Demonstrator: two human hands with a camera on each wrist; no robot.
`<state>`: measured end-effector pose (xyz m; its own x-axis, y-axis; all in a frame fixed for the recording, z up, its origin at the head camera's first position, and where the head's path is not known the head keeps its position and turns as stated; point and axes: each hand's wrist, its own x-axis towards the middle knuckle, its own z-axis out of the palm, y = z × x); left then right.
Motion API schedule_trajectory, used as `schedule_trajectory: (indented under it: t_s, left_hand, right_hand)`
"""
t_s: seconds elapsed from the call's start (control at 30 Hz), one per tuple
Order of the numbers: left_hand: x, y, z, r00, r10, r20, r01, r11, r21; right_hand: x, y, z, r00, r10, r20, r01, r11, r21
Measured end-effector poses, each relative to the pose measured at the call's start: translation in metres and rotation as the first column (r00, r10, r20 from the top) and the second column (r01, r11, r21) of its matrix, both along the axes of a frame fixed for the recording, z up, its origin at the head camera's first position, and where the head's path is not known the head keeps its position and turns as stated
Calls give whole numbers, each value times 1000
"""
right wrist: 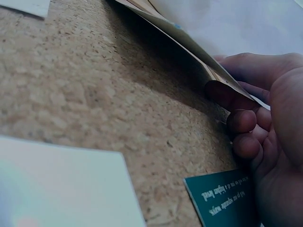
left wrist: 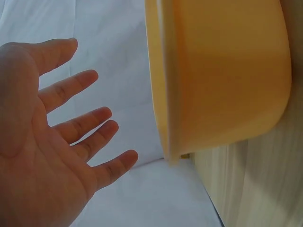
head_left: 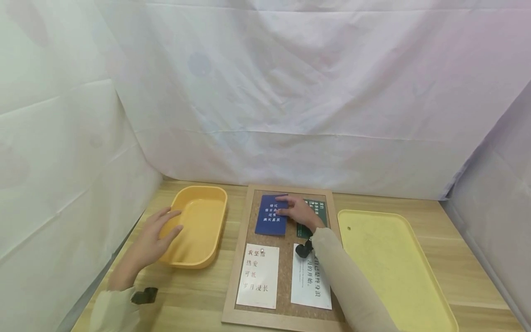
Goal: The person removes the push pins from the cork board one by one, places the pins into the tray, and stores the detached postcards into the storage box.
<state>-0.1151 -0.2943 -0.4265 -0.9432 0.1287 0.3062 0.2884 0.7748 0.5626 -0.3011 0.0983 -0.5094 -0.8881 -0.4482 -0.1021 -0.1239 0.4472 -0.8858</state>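
A blue card (head_left: 271,216) with white lettering is over the upper left of the cork board (head_left: 286,258). My right hand (head_left: 299,213) pinches its right edge; in the right wrist view the card (right wrist: 189,45) is tilted, with its near edge raised off the cork. A green card (head_left: 319,212) lies beside this hand, partly hidden by it. Two white cards, one at left (head_left: 258,276) and one at right (head_left: 309,283), lie on the lower board. My left hand (head_left: 151,237) has its fingers spread by the left side of a yellow tub (head_left: 220,226), holding nothing.
A flat pale yellow tray (head_left: 398,267) lies right of the board. Everything stands on a wooden table (head_left: 182,295). White cloth (head_left: 290,92) hangs behind and along both sides. My right forearm crosses the board's lower right.
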Motion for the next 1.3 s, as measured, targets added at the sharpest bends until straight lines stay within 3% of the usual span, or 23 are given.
schedule_trajectory:
  t_s: [0.63,1.0,1.3]
  left_hand:
    - [13,-24,-16,999,37,-21,-37,999,-10]
    - [18,-34,-24,998,31,60,-32,999,15]
    - [20,-41,-36,990,-15,139,7,998,63]
  right_hand:
    - [1,0,-1,1000,-17,-11,17,1000,16]
    - [3,0,-1,1000,-25,-19,25,1000,9]
    - [3,-3,-3,1000,-8,-23,8,1000,2]
